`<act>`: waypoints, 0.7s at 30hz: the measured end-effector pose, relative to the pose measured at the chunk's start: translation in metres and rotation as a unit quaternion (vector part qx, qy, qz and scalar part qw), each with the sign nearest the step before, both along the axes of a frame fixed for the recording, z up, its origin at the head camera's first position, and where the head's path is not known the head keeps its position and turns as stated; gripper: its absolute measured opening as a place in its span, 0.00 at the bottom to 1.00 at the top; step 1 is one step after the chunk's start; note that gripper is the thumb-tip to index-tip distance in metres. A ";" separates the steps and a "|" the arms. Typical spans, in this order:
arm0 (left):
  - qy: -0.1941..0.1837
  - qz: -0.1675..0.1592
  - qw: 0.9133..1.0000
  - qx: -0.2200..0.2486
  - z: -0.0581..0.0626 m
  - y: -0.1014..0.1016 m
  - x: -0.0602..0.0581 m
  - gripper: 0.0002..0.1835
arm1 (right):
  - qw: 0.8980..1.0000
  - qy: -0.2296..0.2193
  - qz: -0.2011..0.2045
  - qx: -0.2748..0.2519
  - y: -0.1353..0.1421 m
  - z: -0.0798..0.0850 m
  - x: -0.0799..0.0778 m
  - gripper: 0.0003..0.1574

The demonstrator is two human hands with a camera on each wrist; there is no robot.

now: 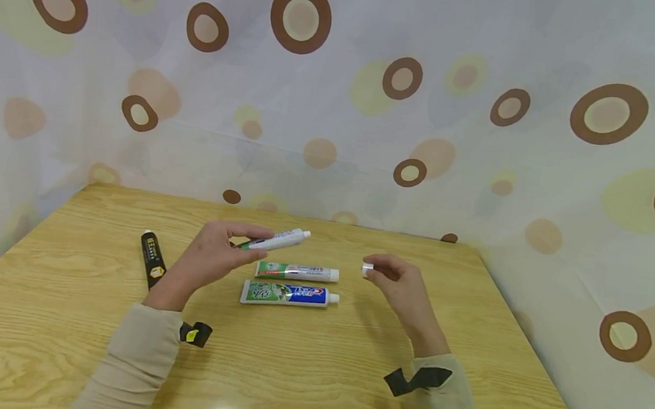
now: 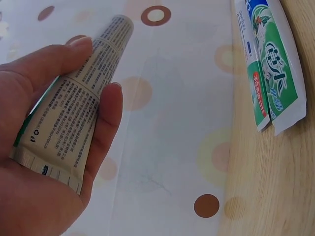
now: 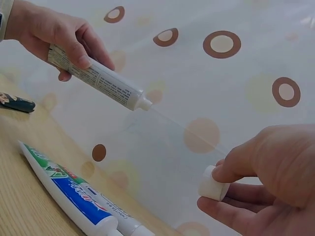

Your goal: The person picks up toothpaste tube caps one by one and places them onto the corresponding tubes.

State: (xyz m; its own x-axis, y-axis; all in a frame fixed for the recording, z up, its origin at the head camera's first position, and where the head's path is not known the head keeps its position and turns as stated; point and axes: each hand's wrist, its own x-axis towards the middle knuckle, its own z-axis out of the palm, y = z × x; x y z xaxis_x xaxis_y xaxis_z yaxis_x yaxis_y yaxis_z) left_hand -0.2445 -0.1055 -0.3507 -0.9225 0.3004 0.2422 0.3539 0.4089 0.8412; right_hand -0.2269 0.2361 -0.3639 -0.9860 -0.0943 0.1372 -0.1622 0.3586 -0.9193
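1. A patterned sheet (image 1: 336, 101) rises behind a wood-grain table (image 1: 289, 370). A black tube (image 1: 152, 254) lies on the left; in the head view the left wrist overlaps its near end.

2. A green-and-white tube (image 1: 298, 272) and a green-and-blue tube (image 1: 284, 293) lie just beside each other at mid-table, the green-and-blue one nearer the person. Whether they touch is hard to tell.

3. The left hand (image 1: 213, 246) holds a white tube (image 1: 285, 240) in the air above the table, thumb and fingers pinching its sides and covering part of its body.

4. The white tube's bare nozzle points toward the person's right, tipped slightly upward in the head view; its long axis runs left to right at a slant, crimped end at the palm.

5. The right hand (image 1: 404, 289) pinches a white cap (image 1: 367, 270) between thumb and fingers, well apart from the nozzle.

6. The 2 mid-table tubes point their capped ends right; the black tube's long axis runs mostly front to back.

7. The count: 4 tubes, 1 held and 3 lying; 1 loose cap; 2 hands, with 1 black strap (image 1: 417, 380) at each cuff.
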 end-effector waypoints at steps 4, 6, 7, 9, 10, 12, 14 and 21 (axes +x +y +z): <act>0.004 -0.034 0.999 -0.008 0.000 0.001 0.002 0.16 | 1.000 0.003 0.003 -0.004 -0.003 0.002 0.002 0.18; 0.011 -0.052 0.999 -0.008 0.001 0.002 0.004 0.16 | 1.000 0.005 0.006 -0.004 -0.006 0.004 0.003 0.18; 0.013 -0.060 0.998 -0.007 0.001 0.002 0.004 0.16 | 1.000 0.004 0.007 -0.005 -0.007 0.005 0.004 0.18; 0.014 -0.074 0.997 -0.002 0.001 0.003 0.005 0.16 | 1.000 0.002 0.009 -0.004 -0.009 0.006 0.005 0.17; 0.014 -0.082 0.997 0.002 0.001 0.004 0.006 0.16 | 1.000 0.000 0.011 -0.004 -0.010 0.007 0.005 0.17; 0.012 -0.092 0.996 0.009 0.001 0.005 0.006 0.16 | 1.000 -0.006 0.015 -0.006 -0.013 0.007 0.006 0.17; 0.014 -0.100 0.995 0.015 0.001 0.005 0.006 0.15 | 1.000 -0.010 0.020 -0.009 -0.015 0.008 0.007 0.17; 0.050 -0.121 0.991 0.027 0.000 0.007 0.007 0.15 | 0.999 -0.002 0.044 -0.015 -0.020 0.008 0.009 0.16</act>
State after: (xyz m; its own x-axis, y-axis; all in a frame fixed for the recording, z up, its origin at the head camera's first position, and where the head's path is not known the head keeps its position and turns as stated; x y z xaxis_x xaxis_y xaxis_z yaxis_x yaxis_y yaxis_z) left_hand -0.2377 -0.0984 -0.3507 -0.7961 0.4938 0.3499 0.5180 0.2570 0.8159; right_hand -0.2183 0.2164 -0.3556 -0.9748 -0.1758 0.1370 -0.1877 0.3156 -0.9301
